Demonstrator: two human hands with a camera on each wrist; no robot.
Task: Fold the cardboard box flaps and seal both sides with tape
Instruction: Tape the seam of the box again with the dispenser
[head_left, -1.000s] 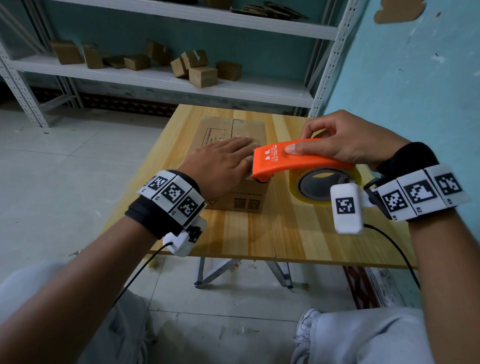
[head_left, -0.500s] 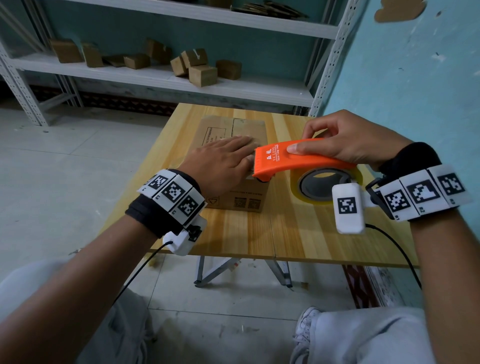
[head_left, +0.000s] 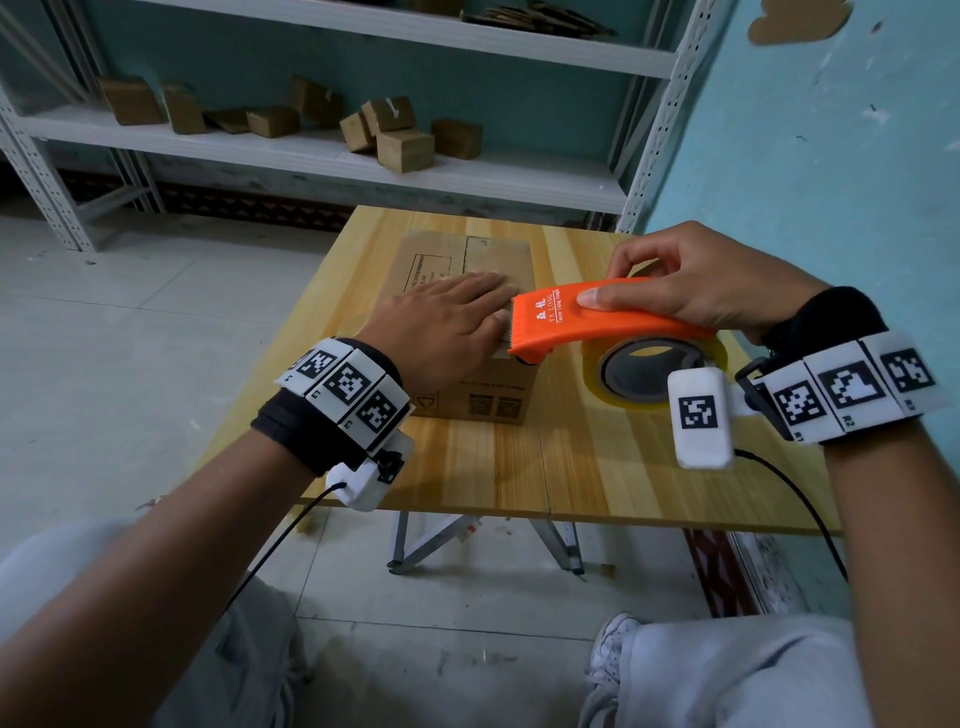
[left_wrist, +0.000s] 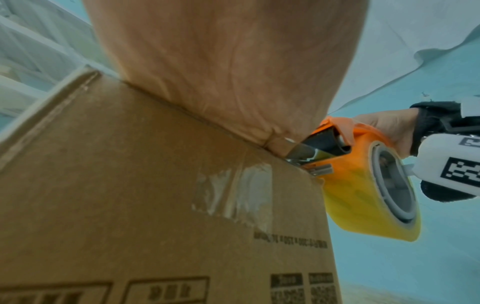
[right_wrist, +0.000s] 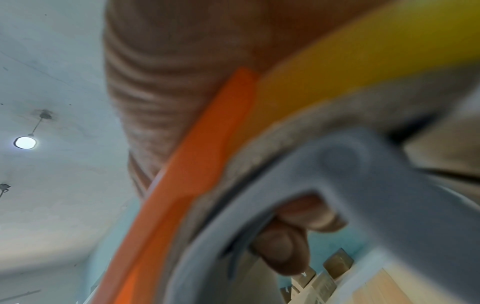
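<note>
Since the earlier frames almost nothing moves: the orange tape dispenser (head_left: 597, 319) only creeps a little along the near edge of the cardboard box (head_left: 483, 400), and its toothed nose stays at the near right corner of the top. The left hand (head_left: 447, 325) keeps the same place on the box. I judge from this that the tape strip is at the end of its run over the top seam, and that the person is now pressing the blade down to cut or turn the tape over the edge.

The left wrist view supports this. A short piece of clear tape (left_wrist: 233, 191) already sticks on the front wall of the box, just under the top edge, and the metal blade of the dispenser touches that edge beside the left hand. So one side seems nearly sealed; I cannot see the underside.

The left hand lies flat, with fingers straight and together, and presses the closed flaps down. It grasps nothing. The right hand (head_left: 711, 280) grips the dispenser from above: the thumb lies along its near orange side and the fingers curl over the far side. In the right wrist view one fingertip shows behind the grey hub of the yellow tape roll (head_left: 649, 369).

The box stands on the wooden table (head_left: 571, 467), toward its left half, with the roll hanging just right of it.
</note>
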